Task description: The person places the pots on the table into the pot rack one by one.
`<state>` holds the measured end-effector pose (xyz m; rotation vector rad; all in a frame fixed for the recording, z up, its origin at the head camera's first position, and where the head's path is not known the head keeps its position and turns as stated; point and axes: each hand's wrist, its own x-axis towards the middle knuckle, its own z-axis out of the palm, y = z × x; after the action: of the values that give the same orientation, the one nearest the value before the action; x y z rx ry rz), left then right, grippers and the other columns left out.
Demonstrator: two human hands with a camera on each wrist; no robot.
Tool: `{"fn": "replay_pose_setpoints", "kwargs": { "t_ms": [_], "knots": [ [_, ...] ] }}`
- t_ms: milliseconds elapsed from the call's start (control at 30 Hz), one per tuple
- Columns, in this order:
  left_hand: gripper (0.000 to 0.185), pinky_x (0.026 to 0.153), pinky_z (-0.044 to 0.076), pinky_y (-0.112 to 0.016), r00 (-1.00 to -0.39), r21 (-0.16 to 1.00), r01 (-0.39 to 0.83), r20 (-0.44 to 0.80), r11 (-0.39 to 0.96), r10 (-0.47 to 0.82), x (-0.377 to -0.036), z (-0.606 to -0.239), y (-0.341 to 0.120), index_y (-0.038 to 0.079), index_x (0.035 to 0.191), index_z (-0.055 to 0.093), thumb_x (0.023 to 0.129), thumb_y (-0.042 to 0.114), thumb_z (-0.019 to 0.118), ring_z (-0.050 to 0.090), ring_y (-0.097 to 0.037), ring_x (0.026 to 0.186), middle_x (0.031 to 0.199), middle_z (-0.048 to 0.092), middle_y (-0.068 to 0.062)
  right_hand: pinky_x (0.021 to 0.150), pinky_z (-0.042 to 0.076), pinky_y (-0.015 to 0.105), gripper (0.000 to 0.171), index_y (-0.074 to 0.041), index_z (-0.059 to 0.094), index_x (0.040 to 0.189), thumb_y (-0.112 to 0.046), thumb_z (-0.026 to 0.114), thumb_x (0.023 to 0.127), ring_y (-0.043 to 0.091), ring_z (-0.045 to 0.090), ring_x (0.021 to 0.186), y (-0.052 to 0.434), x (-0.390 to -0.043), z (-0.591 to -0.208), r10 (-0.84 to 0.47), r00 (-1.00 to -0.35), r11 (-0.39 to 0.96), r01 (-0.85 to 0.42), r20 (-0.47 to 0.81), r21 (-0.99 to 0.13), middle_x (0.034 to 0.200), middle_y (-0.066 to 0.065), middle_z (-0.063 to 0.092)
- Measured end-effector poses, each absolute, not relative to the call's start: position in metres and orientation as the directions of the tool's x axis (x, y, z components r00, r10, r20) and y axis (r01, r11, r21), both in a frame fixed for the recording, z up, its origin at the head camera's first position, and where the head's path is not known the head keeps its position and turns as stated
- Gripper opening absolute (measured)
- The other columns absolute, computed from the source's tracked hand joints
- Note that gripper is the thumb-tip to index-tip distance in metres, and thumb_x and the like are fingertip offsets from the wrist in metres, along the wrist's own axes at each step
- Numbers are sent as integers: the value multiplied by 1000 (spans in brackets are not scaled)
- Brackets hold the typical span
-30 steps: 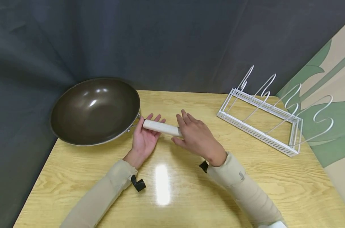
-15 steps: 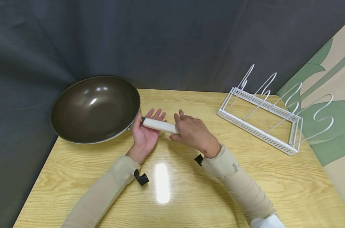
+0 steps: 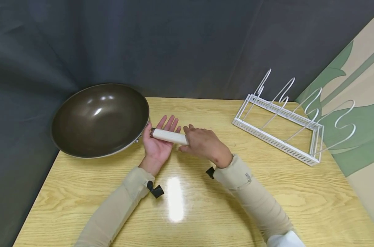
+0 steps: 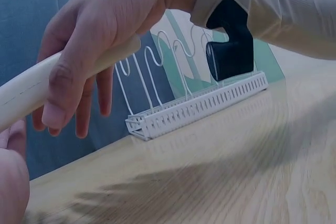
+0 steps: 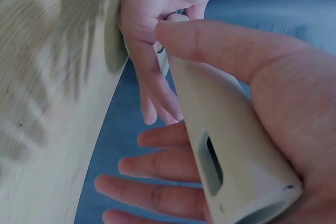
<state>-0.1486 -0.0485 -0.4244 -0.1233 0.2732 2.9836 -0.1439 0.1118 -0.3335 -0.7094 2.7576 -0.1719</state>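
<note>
One dark brown wok (image 3: pixel 100 120) sits at the far left corner of a pale wooden tabletop (image 3: pixel 205 212), its bowl partly overhanging the left edge. Its single cream-coloured handle (image 3: pixel 169 136) points right, toward the middle of the tabletop, and lies between the person's two hands.

The left hand (image 3: pixel 159 140) is palm up beneath the handle, close to where the handle meets the bowl. Its fingers are straight and spread, pointing toward the far edge, so the handle rests across the open palm and the thumb lies by the bowl end. The right hand (image 3: pixel 202 144) covers the free end of the handle from above. In the right wrist view the thumb (image 5: pixel 226 51) lies along the top of the handle (image 5: pixel 226 145) and the palm wraps its end, so this hand grips the handle. In the left wrist view the right hand's fingers (image 4: pixel 79 98) curl down over the handle (image 4: pixel 31 93).

Both arms wear beige sleeves, each with one black strap at the wrist.

One white wire rack (image 3: pixel 285 127) stands well apart from the hands at the far right corner of the tabletop. It has a slotted rectangular base and four curved upright wire dividers.
</note>
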Motion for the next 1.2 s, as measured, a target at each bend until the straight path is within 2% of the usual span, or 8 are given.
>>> {"fn": "replay_pose_setpoints", "kwargs": {
  "t_ms": [200,400,500,633,733,833,1000,1200],
  "knots": [
    [65,111,43,-44,-979,90,-141,-157,-986,126,-150,-419,-48,5,157,33,106,45,35,46,-32,141,162,36,-18,79,54,47,66,-2,52,144,-45,70,97,25,62,87,113,-144,-336,-484,-837,873,-443,-254,-205,123,14,66],
    [63,113,39,-40,-973,37,-144,-188,-989,134,-149,-415,-51,2,155,36,108,44,32,43,-28,144,164,34,-14,70,52,41,64,-2,55,142,-45,70,97,21,60,76,114,-141,-338,-482,-836,873,-431,-263,-229,90,2,65],
    [64,113,40,-39,-969,27,-145,-207,-989,136,-149,-415,-51,-1,154,36,108,43,31,45,-25,143,162,37,-13,63,50,38,54,-4,61,132,-43,72,97,19,59,69,115,-140,-339,-492,-833,864,-431,-254,-261,82,0,63],
    [64,112,40,-38,-963,26,-135,-239,-990,125,-149,-414,-50,-2,154,38,108,43,32,49,-23,140,160,41,-12,54,46,34,32,-7,66,106,-38,72,97,17,55,58,114,-137,-340,-515,-825,847,-446,-234,-290,72,0,61],
    [64,113,39,-38,-965,36,-123,-239,-992,111,-149,-413,-51,-2,154,37,109,42,30,46,-22,142,162,38,-12,50,44,33,26,-9,65,94,-34,72,97,16,53,53,112,-135,-340,-517,-827,844,-450,-221,-293,67,0,60],
    [63,113,39,-37,-961,41,-117,-257,-992,102,-149,-412,-51,-3,151,39,108,42,31,49,-22,139,159,43,-13,49,44,33,23,-10,65,89,-31,73,95,16,53,53,110,-131,-341,-497,-839,853,-426,-219,-302,65,0,60],
    [62,108,43,-34,-952,58,-126,-287,-990,104,-147,-412,-51,-2,150,41,107,41,34,56,-21,133,155,48,-12,49,47,34,22,-9,68,90,-30,75,94,17,55,54,107,-127,-345,-442,-865,876,-359,-239,-321,64,0,61],
    [64,97,52,-32,-941,65,-125,-325,-990,97,-145,-413,-49,1,153,41,105,44,39,63,-20,123,148,56,-12,49,45,33,20,-10,69,91,-29,74,92,15,53,52,108,-120,-353,-446,-870,862,-354,-211,-363,63,-2,60]
  ]
}}
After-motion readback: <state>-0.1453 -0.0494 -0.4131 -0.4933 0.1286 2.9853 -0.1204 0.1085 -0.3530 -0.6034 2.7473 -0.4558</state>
